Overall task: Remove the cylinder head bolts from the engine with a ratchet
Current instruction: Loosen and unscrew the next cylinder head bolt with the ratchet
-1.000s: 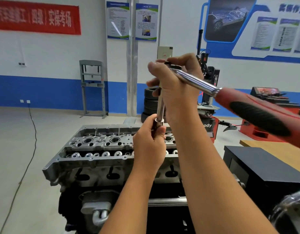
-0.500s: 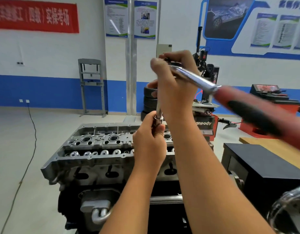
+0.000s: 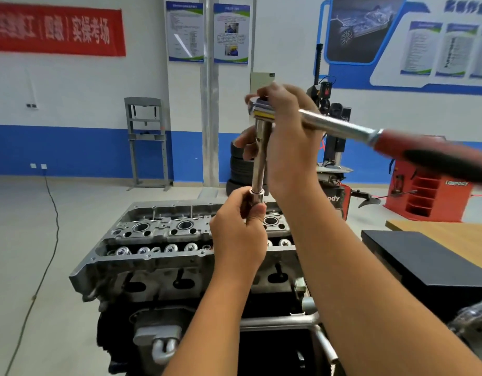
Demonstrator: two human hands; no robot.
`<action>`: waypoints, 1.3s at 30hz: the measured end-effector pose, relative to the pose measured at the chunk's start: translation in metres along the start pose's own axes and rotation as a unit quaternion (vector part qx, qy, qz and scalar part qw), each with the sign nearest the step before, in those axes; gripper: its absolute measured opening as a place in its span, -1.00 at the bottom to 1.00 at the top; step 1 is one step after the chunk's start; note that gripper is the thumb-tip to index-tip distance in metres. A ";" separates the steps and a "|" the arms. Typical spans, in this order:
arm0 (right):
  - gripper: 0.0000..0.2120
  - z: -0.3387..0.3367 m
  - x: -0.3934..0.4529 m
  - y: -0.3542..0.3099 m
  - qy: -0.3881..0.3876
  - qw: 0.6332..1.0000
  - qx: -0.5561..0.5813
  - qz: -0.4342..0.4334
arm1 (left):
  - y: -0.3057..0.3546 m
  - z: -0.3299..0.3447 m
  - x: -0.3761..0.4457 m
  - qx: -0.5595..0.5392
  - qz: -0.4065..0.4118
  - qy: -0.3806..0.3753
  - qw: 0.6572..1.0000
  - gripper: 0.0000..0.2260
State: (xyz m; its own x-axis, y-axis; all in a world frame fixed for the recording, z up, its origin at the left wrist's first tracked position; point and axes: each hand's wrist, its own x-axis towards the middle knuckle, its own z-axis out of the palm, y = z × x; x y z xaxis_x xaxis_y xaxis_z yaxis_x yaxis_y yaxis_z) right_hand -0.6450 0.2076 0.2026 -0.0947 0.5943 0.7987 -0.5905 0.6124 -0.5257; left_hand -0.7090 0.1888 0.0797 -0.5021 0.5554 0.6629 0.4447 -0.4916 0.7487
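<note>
Right hand (image 3: 290, 142): grip clenched around the head end of the ratchet (image 3: 264, 109), fingers wrapped over the top and front of the chrome head, thumb side toward the camera. Wrist raised high above the engine (image 3: 180, 253); forearm runs down and to the lower right corner of the view.

Ratchet: chrome shaft leaves the right hand toward the right, ending in a red and black handle (image 3: 435, 158) that is blurred. A long chrome extension bar (image 3: 260, 158) hangs from the head, near vertical, slightly tilted.

Left hand (image 3: 238, 234): grip closed on the socket (image 3: 254, 198) at the lower end of the extension bar — fingers and thumb curled around it, knuckles to the camera. Only the socket's upper rim shows; whether a bolt sits in it cannot be told. Forearm rises from the bottom centre of the view.

Engine: stands below and behind both hands, cylinder head uppermost, cover off, valve gear and plug wells exposed. The socket is held above its right-hand part, apart from the metal.

Surroundings — black box (image 3: 424, 261) on a wooden tabletop (image 3: 451, 232) at right; stacked tyres (image 3: 241, 169) behind the hands; red banner (image 3: 55, 29) on the far wall.
</note>
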 end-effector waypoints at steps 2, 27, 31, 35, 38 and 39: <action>-0.83 0.000 0.001 0.003 -0.011 0.974 -0.185 -0.134 | -0.001 -0.001 -0.001 -0.002 0.016 0.001 1.000 -0.86; -0.80 -0.007 0.008 -0.010 -0.006 0.983 0.121 0.139 | 0.002 -0.010 0.004 0.069 -0.028 -0.090 0.993 -0.80; -0.80 -0.003 0.002 -0.001 0.032 0.999 -0.027 -0.019 | 0.001 0.001 -0.003 0.112 0.019 -0.022 0.993 -0.63; -0.85 0.007 -0.001 0.007 0.007 0.987 -0.134 -0.093 | 0.002 -0.002 -0.003 0.088 0.046 -0.018 0.995 -0.67; -0.76 0.007 0.003 0.001 -0.039 0.997 0.037 0.056 | 0.002 -0.012 0.004 0.009 -0.021 -0.102 0.995 -0.77; -0.75 0.004 0.004 -0.002 -0.043 0.989 0.092 0.110 | 0.002 -0.014 0.005 -0.011 -0.045 -0.124 0.991 -0.77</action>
State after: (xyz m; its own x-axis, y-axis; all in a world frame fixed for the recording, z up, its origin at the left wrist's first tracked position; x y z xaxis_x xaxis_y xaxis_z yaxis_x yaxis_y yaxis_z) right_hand -0.6473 0.2066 0.2083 -0.2994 0.6516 0.6970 -0.6836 0.3632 -0.6331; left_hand -0.7210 0.1811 0.0851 -0.3404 0.7440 0.5750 0.3880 -0.4458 0.8066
